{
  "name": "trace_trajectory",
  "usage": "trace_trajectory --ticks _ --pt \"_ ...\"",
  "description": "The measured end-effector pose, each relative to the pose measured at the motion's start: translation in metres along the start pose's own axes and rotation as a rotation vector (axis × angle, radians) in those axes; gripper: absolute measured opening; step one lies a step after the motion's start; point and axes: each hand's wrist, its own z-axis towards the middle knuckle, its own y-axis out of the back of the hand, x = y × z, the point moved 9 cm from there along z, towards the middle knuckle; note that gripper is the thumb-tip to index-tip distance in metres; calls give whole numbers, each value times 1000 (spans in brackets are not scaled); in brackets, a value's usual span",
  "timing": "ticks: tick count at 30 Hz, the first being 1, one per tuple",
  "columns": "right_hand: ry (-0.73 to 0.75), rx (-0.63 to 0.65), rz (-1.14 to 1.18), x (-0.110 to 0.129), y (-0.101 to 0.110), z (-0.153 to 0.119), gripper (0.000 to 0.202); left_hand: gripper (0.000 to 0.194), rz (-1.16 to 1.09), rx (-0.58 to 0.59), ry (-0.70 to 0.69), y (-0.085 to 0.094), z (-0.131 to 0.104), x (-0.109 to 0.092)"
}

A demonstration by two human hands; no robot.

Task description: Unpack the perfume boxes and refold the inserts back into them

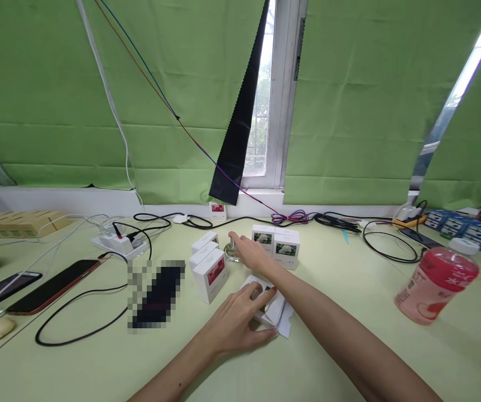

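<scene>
My left hand (240,318) is closed around an opened white box (272,315) lying on the table, its flap spread toward the right. Farther forward, the fingers of my right hand (251,251) are at a small clear glass bottle (231,252), pinching its top. My right forearm passes over the right side of the opened box. White boxes with a red picture (210,274) stand left of the bottle. Just right of my right hand are two white boxes with white-flower pictures (286,249).
A pink-labelled bottle (437,285) is at the right. Phones (56,287), a power strip (119,244) and looping cables lie at the left. Black cables (336,221) run along the back edge; a small box (217,211) stands there. Blue boxes (475,229) sit far right.
</scene>
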Motion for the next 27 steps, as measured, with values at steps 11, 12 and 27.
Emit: trace_trajectory --ticks 11,12,27 --pt "76 -41 -53 9 13 -16 51 69 -12 -25 69 7 2 10" --pt "83 -52 -58 11 16 -18 51 69 -5 -28 75 7 2 13" --pt "11 -363 195 -11 60 -80 65 66 144 -75 39 7 2 23"
